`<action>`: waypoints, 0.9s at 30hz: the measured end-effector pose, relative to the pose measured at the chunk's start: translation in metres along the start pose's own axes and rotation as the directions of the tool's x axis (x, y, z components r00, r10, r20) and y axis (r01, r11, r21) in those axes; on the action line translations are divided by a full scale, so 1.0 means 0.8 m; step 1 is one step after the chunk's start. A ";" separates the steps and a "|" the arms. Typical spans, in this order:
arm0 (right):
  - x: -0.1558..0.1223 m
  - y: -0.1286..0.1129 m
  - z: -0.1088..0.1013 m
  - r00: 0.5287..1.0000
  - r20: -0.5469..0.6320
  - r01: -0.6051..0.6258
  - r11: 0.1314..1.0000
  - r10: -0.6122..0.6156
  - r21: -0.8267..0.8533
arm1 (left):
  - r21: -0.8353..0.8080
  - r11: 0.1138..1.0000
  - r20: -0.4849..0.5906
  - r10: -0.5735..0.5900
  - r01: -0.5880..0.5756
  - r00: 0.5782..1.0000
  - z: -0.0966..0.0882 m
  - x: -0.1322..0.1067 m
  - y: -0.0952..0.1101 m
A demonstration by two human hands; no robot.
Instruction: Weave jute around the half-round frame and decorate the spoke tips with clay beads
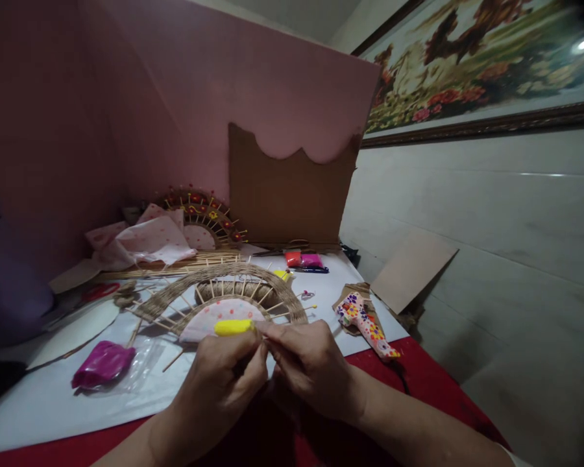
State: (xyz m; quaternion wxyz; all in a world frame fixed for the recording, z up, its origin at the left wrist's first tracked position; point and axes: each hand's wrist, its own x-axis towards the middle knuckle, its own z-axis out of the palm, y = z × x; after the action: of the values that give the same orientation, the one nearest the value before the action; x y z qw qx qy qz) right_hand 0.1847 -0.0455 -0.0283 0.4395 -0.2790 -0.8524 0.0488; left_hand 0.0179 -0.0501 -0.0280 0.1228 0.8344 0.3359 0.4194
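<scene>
A yellow piece of modelling clay (pixel 232 326) sticks out to the left from between my fingers. My left hand (pixel 224 370) is closed, with thumb and forefinger pinching near the clay's right end. Fingertips of my right hand (pixel 314 366) meet the left ones there, pinched together; what lies between them is too small to make out. Just behind both hands lies a half-round fan frame (pixel 209 275) of thin sticks woven with brown twine. Its dotted pale centre (pixel 202 319) is partly hidden by the clay and my hands.
A purple clay packet (pixel 104 364) lies left on the white sheet (pixel 175 389). At right are a flower-patterned glue gun (pixel 363 318) and cardboard. Red and pink packets (pixel 304 259), a decorated fan (pixel 204 217) and a cardboard panel (pixel 292 194) are behind.
</scene>
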 end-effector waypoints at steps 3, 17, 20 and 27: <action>0.002 0.002 0.001 0.999 -0.013 -0.049 0.995 0.050 0.085 | 0.096 0.992 0.013 0.080 -0.081 0.997 0.000 0.000 0.001; 0.004 0.013 0.005 0.959 -0.159 -0.175 0.933 0.234 0.314 | 0.004 0.997 0.047 -0.075 0.075 0.996 -0.030 0.020 -0.007; 0.005 0.013 0.005 0.959 -0.105 -0.212 0.910 0.264 0.357 | -0.164 0.963 0.105 -0.198 0.214 0.974 -0.026 0.021 -0.009; 0.008 0.013 -0.001 0.948 0.000 -0.309 0.924 0.317 0.225 | -0.359 0.871 0.094 -0.323 0.334 0.942 -0.027 0.025 -0.006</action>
State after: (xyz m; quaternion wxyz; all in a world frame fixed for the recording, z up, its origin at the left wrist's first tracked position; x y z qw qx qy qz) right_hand 0.1870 -0.0337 -0.0264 0.4699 -0.3613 -0.7779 0.2084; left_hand 0.0076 -0.0346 -0.0046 0.3526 0.7333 0.3856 0.4351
